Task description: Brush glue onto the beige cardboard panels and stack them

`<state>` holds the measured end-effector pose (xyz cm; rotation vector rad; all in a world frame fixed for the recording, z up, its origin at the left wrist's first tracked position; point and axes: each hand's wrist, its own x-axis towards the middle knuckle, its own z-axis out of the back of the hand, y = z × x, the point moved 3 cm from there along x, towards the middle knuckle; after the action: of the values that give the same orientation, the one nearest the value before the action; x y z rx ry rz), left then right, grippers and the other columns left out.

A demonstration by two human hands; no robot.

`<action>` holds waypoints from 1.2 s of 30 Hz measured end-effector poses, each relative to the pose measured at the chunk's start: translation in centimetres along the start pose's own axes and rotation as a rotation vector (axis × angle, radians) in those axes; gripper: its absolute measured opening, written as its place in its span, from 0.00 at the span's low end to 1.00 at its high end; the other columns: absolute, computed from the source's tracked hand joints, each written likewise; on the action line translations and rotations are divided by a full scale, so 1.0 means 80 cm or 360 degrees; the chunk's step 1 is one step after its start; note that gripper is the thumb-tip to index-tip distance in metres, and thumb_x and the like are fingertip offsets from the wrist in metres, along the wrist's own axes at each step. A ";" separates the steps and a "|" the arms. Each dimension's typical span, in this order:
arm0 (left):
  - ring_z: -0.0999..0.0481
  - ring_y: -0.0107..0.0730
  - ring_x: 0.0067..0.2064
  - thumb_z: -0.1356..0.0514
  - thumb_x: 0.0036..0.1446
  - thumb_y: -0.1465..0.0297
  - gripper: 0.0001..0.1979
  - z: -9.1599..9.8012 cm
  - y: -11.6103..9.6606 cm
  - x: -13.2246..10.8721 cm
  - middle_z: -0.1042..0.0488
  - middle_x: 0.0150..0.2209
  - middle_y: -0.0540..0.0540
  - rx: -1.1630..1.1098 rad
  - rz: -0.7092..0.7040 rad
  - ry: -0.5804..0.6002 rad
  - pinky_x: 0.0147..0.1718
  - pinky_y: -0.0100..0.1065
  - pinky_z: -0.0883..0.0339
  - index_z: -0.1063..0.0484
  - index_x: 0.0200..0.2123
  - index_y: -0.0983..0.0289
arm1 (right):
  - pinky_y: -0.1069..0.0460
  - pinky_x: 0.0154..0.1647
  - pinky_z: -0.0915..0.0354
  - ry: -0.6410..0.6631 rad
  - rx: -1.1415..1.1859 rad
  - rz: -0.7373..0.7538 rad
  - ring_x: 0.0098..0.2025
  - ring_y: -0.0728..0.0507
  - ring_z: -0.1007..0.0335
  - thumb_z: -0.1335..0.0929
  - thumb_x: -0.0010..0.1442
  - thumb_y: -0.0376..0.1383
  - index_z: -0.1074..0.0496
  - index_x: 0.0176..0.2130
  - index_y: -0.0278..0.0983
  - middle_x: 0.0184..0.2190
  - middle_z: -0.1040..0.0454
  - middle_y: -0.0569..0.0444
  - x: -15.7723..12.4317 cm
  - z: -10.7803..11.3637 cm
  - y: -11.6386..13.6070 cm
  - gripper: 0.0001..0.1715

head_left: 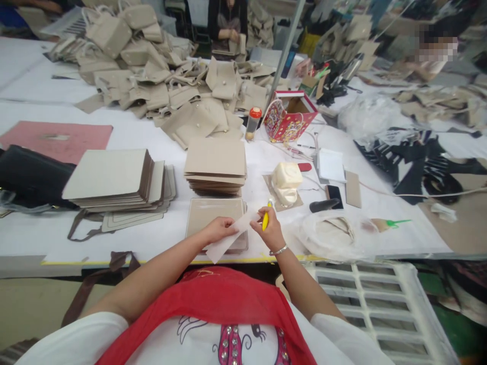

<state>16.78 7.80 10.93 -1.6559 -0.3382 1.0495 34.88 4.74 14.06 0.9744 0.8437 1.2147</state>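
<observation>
A pale, thin strip (225, 245) slants between my two hands, above a beige panel (211, 212) lying near the table's front edge. My left hand (219, 229) pinches the strip from the left side. At the strip's upper right end is my right hand (271, 231), its thumb and fingers closed on it. The same hand also holds a yellow pen-like tool (265, 221), upright between the fingers; its exact kind is not clear. Just behind the panel stands a stack of beige panels (215, 157).
Left are more stacked panels (108, 170) and a black bag (32, 175). To the right lie a cream block (286, 177), a phone (335, 196) and a plastic bag (323, 235). A red paper bag (289, 119) and heaped beige pieces (198, 119) stand behind. Someone sits opposite.
</observation>
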 end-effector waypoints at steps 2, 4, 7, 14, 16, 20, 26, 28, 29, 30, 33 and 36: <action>0.37 0.22 0.21 0.36 0.38 0.59 0.16 0.014 0.005 -0.005 0.33 0.21 0.46 0.0062 0.0028 -0.0003 0.20 0.24 0.45 0.31 0.26 0.66 | 0.50 0.34 0.36 0.0026 -0.0272 0.0093 0.31 0.47 0.34 0.32 0.47 0.43 0.40 0.39 0.39 0.32 0.32 0.54 0.007 -0.015 0.002 0.21; 0.37 0.22 0.21 0.35 0.36 0.61 0.15 0.033 0.014 -0.011 0.33 0.20 0.46 0.0081 0.0071 -0.0024 0.20 0.24 0.45 0.31 0.24 0.66 | 0.51 0.33 0.37 0.0019 -0.0418 0.0140 0.29 0.46 0.34 0.34 0.51 0.43 0.39 0.38 0.39 0.30 0.32 0.54 0.014 -0.028 -0.001 0.16; 0.36 0.23 0.20 0.34 0.34 0.61 0.17 0.068 0.036 -0.023 0.33 0.19 0.46 -0.0081 0.0249 -0.0093 0.19 0.25 0.44 0.31 0.25 0.66 | 0.52 0.31 0.38 -0.0108 -0.0499 0.0133 0.28 0.47 0.35 0.36 0.53 0.44 0.39 0.38 0.39 0.31 0.32 0.54 0.028 -0.042 -0.014 0.15; 0.39 0.18 0.19 0.33 0.33 0.60 0.20 0.146 0.068 -0.035 0.37 0.19 0.45 -0.0492 0.0329 -0.0614 0.19 0.24 0.42 0.34 0.27 0.66 | 0.52 0.33 0.39 -0.0244 -0.0626 0.0055 0.28 0.47 0.35 0.38 0.55 0.45 0.38 0.41 0.38 0.33 0.31 0.53 0.063 -0.083 -0.042 0.17; 0.39 0.19 0.19 0.34 0.35 0.59 0.19 0.162 0.068 -0.028 0.38 0.18 0.45 -0.0435 0.0269 -0.0778 0.18 0.24 0.44 0.36 0.24 0.65 | 0.52 0.33 0.40 -0.0236 -0.0710 0.0093 0.29 0.46 0.35 0.39 0.56 0.45 0.38 0.41 0.37 0.33 0.31 0.52 0.073 -0.097 -0.044 0.17; 0.42 0.21 0.18 0.39 0.43 0.59 0.15 0.190 0.067 -0.009 0.41 0.15 0.45 0.0054 0.0149 -0.1103 0.19 0.26 0.48 0.38 0.19 0.64 | 0.52 0.32 0.41 -0.0194 -0.0853 0.0134 0.30 0.46 0.35 0.40 0.56 0.45 0.38 0.42 0.36 0.32 0.30 0.51 0.089 -0.116 -0.051 0.18; 0.37 0.26 0.23 0.40 0.43 0.60 0.14 0.208 0.070 0.008 0.35 0.18 0.48 0.0588 0.0216 -0.1259 0.24 0.28 0.48 0.33 0.18 0.64 | 0.53 0.30 0.42 -0.0165 -0.1000 0.0122 0.28 0.46 0.35 0.40 0.56 0.45 0.37 0.43 0.36 0.31 0.30 0.51 0.098 -0.124 -0.067 0.19; 0.36 0.27 0.24 0.40 0.42 0.60 0.14 0.208 0.072 0.010 0.34 0.18 0.48 0.0593 0.0265 -0.1267 0.24 0.28 0.48 0.32 0.18 0.64 | 0.53 0.30 0.42 -0.0183 -0.1020 0.0129 0.28 0.46 0.35 0.40 0.56 0.45 0.37 0.43 0.36 0.31 0.30 0.52 0.099 -0.124 -0.069 0.19; 0.35 0.27 0.24 0.39 0.42 0.59 0.14 0.208 0.073 0.011 0.33 0.19 0.48 0.0589 0.0276 -0.1274 0.24 0.28 0.48 0.32 0.18 0.64 | 0.53 0.30 0.42 -0.0189 -0.1025 0.0126 0.28 0.46 0.35 0.40 0.56 0.45 0.37 0.43 0.36 0.31 0.30 0.52 0.100 -0.124 -0.070 0.19; 0.35 0.27 0.24 0.39 0.42 0.59 0.14 0.208 0.074 0.012 0.33 0.19 0.48 0.0585 0.0280 -0.1283 0.24 0.28 0.48 0.32 0.18 0.64 | 0.54 0.30 0.42 -0.0190 -0.1028 0.0121 0.28 0.46 0.35 0.40 0.56 0.44 0.37 0.43 0.36 0.30 0.30 0.52 0.100 -0.124 -0.070 0.19; 0.35 0.27 0.24 0.39 0.41 0.58 0.15 0.209 0.078 0.015 0.34 0.18 0.48 0.0565 0.0288 -0.1306 0.23 0.28 0.48 0.32 0.17 0.64 | 0.54 0.29 0.42 -0.0170 -0.1029 0.0117 0.27 0.47 0.36 0.39 0.56 0.44 0.38 0.43 0.36 0.29 0.30 0.53 0.102 -0.124 -0.071 0.18; 0.36 0.27 0.23 0.39 0.40 0.58 0.15 0.211 0.083 0.019 0.34 0.17 0.48 0.0521 0.0295 -0.1311 0.22 0.28 0.49 0.32 0.17 0.64 | 0.54 0.29 0.42 -0.0152 -0.1024 0.0122 0.27 0.47 0.36 0.39 0.56 0.43 0.38 0.43 0.36 0.29 0.30 0.53 0.103 -0.124 -0.072 0.17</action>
<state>2.70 17.09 4.10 -0.9135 -0.5130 1.8031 29.23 13.91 4.94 0.5331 0.2991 1.3719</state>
